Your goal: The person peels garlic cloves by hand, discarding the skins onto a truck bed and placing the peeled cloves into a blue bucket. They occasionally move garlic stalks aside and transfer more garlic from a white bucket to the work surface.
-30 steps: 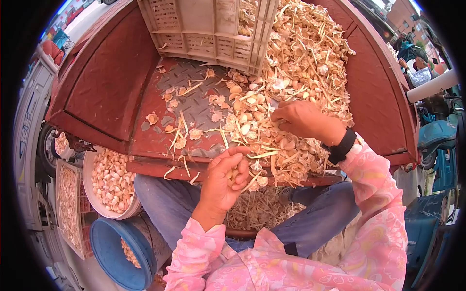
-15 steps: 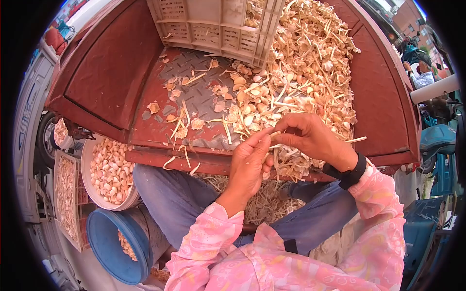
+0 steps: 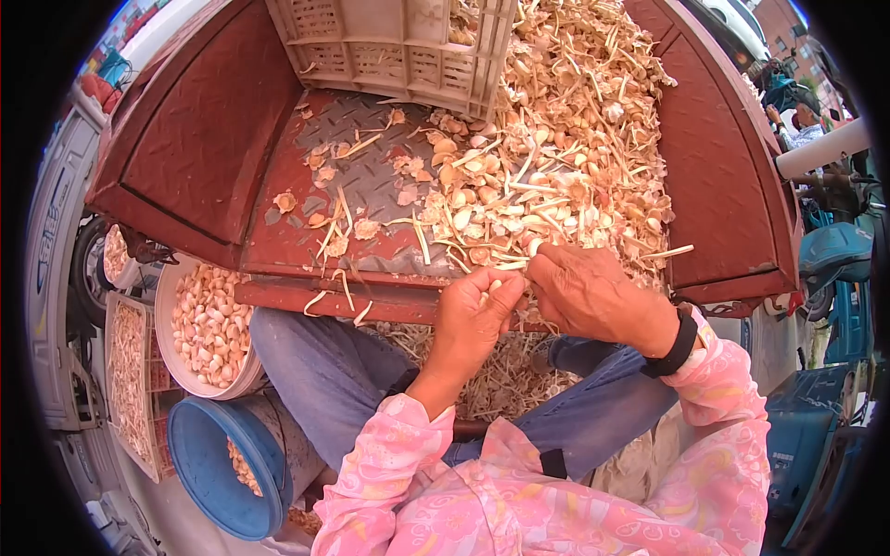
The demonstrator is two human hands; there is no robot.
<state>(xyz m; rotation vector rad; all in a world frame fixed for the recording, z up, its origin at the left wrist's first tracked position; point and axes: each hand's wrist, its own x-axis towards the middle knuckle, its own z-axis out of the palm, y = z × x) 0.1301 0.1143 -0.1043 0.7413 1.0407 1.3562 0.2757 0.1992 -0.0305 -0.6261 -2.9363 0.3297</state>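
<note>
My left hand (image 3: 470,310) is closed in a pinch on a pale garlic clove, part of which shows between thumb and forefinger. Close beside it on the right, my right hand (image 3: 593,295) has its fingers curled together, with a pale clove (image 3: 534,246) at its fingertips. Both hands are over the front edge of the red metal bed (image 3: 371,301). Just beyond them lies a big heap of garlic cloves, dry skins and stalks (image 3: 575,139).
A cream plastic crate (image 3: 399,60) leans at the back of the bed. At left are a white bucket of cloves (image 3: 211,334), a blue bucket (image 3: 199,454) and a crate of scraps (image 3: 130,371). Teal scooters (image 3: 834,250) and a person (image 3: 805,125) are at right.
My right hand has moved down and turned its back more to the camera. A pale clove now shows at its fingertips. The view has shifted slightly.
</note>
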